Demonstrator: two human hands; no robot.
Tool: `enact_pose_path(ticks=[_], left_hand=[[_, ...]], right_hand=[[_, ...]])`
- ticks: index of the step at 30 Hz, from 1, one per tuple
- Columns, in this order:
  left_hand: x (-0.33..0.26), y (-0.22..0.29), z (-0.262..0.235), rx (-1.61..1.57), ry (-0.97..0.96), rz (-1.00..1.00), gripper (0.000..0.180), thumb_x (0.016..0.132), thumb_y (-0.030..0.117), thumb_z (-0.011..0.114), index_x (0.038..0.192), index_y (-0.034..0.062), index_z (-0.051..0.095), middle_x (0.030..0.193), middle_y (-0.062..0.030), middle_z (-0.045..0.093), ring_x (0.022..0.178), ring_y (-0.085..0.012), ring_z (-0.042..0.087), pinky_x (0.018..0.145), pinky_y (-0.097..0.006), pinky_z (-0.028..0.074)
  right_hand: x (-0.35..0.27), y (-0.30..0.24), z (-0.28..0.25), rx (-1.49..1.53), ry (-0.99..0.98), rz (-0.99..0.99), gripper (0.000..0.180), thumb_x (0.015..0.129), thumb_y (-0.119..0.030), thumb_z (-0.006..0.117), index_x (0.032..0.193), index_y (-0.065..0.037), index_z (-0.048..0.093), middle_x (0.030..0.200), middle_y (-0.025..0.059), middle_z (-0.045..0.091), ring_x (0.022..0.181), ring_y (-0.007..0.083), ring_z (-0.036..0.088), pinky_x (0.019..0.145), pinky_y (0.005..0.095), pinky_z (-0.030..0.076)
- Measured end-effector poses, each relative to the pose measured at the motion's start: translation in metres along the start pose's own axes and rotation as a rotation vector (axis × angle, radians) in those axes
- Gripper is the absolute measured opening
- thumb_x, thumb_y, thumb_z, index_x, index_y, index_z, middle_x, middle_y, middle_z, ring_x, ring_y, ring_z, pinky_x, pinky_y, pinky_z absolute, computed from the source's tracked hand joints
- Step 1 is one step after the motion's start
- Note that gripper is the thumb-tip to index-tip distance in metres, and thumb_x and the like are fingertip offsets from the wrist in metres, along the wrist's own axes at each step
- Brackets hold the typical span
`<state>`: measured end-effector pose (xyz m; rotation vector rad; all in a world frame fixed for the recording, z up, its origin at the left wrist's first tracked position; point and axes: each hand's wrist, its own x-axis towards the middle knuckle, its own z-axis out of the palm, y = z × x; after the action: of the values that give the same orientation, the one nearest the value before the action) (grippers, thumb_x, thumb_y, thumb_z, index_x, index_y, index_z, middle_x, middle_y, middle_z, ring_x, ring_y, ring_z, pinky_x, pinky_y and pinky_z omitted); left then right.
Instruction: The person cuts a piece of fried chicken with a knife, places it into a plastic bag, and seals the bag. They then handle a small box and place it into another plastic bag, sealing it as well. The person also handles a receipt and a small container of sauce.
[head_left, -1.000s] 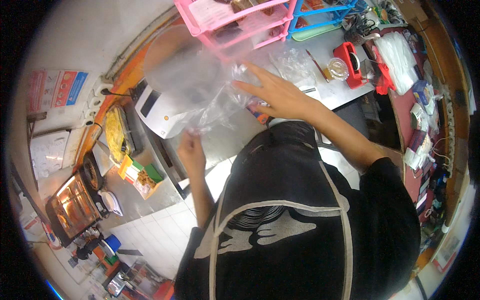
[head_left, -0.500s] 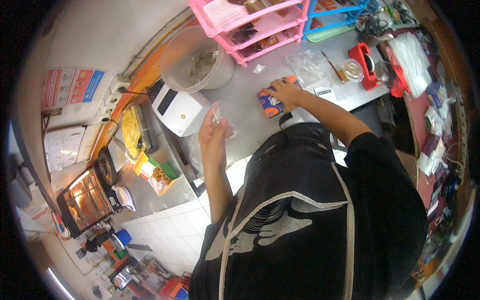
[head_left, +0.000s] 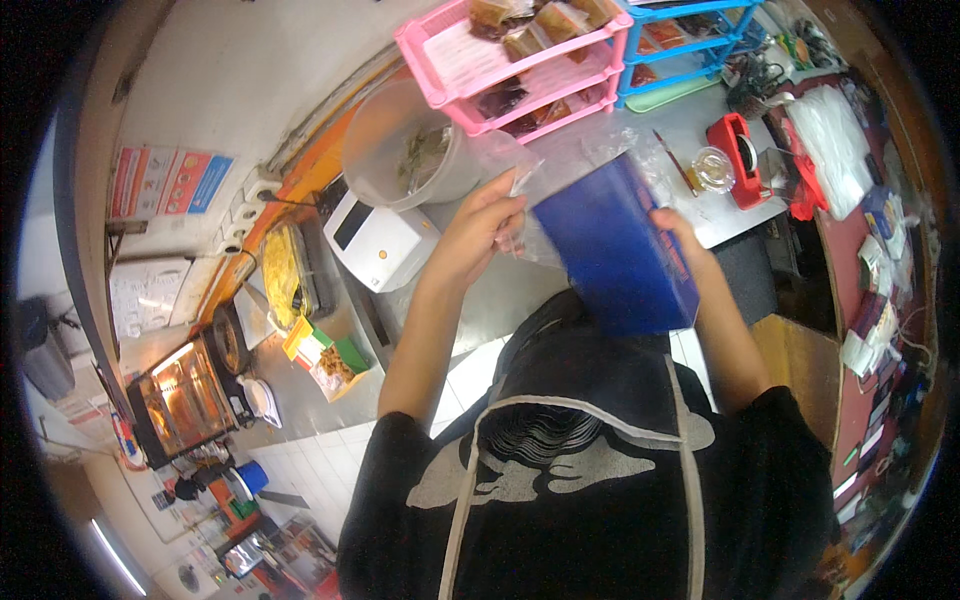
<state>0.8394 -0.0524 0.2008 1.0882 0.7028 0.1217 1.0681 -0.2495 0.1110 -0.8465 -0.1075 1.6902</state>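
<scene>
My left hand (head_left: 482,228) pinches the edge of a clear plastic bag (head_left: 545,190), which spreads toward the right. Held up in front of me is a dark blue box (head_left: 615,250), tilted, with its plain side showing and small orange print along one edge. My right hand (head_left: 680,235) grips the box by its right side; only part of the fingers shows above the edge. The box's left end is beside the bag, partly over it; whether it is inside the bag I cannot tell.
A white label printer (head_left: 385,240) and a clear round bin (head_left: 400,150) stand left on the metal counter. Pink stacked trays (head_left: 470,75) and blue ones (head_left: 680,55) hold packets at the back. A red tape dispenser (head_left: 732,165) and a clear cup (head_left: 712,170) lie right.
My right hand has lifted the box off the counter and turned it, so a plain blue side now shows. My left hand has moved up and right with the bag toward it.
</scene>
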Motion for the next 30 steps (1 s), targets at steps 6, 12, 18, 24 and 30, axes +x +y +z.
enact_pose_path(ticks=[6, 12, 18, 24, 30], left_hand=[[0.007, 0.029, 0.023, 0.373, -0.071, 0.029, 0.052, 0.103, 0.018, 0.048, 0.153, 0.0101, 0.038, 0.055, 0.0070, 0.038, 0.046, -0.0052, 0.039, 0.048, -0.025, 0.040], [0.003, 0.021, 0.033, 0.519, -0.019, 0.051, 0.051, 0.103, 0.016, 0.050, 0.152, 0.0092, 0.039, 0.055, 0.0076, 0.038, 0.046, -0.0034, 0.037, 0.046, -0.022, 0.037], [-0.035, 0.000, 0.023, 0.488, 0.100, 0.084, 0.056, 0.105, 0.015, 0.048, 0.157, 0.0108, 0.029, 0.055, 0.0046, 0.043, 0.046, -0.0057, 0.042, 0.046, -0.024, 0.037], [-0.043, -0.057, 0.020, 0.629, 0.364, 0.102, 0.059, 0.104, 0.021, 0.049, 0.158, 0.0126, 0.027, 0.054, -0.0023, 0.051, 0.048, -0.0119, 0.051, 0.050, -0.030, 0.043], [-0.047, -0.095, 0.017, 0.916, 0.554, 0.207, 0.053, 0.102, 0.027, 0.053, 0.150, 0.0092, 0.041, 0.057, -0.0154, 0.058, 0.051, -0.0282, 0.061, 0.053, -0.039, 0.046]], right_hand=[[0.008, 0.009, 0.018, 0.054, -0.036, 0.125, 0.056, 0.086, -0.043, 0.068, 0.123, -0.001, 0.063, 0.107, 0.0161, 0.071, 0.086, 0.0227, 0.071, 0.079, 0.0365, 0.058], [0.024, 0.008, 0.042, -0.379, -0.184, 0.274, 0.060, 0.085, -0.056, 0.067, 0.120, -0.007, 0.064, 0.106, 0.0085, 0.070, 0.087, 0.0161, 0.067, 0.079, 0.0312, 0.055], [0.056, 0.013, 0.054, -0.181, 0.031, 0.077, 0.062, 0.086, -0.058, 0.064, 0.120, -0.006, 0.062, 0.102, 0.0083, 0.068, 0.084, 0.0181, 0.067, 0.078, 0.0330, 0.055], [0.066, 0.016, 0.070, 0.017, 0.107, -0.021, 0.061, 0.088, -0.055, 0.062, 0.122, -0.005, 0.060, 0.112, 0.0145, 0.068, 0.098, 0.0246, 0.067, 0.091, 0.0400, 0.054], [0.065, 0.009, 0.072, 0.230, 0.003, -0.131, 0.064, 0.087, -0.056, 0.061, 0.126, -0.005, 0.059, 0.114, 0.0152, 0.068, 0.102, 0.0299, 0.067, 0.094, 0.0460, 0.053]])
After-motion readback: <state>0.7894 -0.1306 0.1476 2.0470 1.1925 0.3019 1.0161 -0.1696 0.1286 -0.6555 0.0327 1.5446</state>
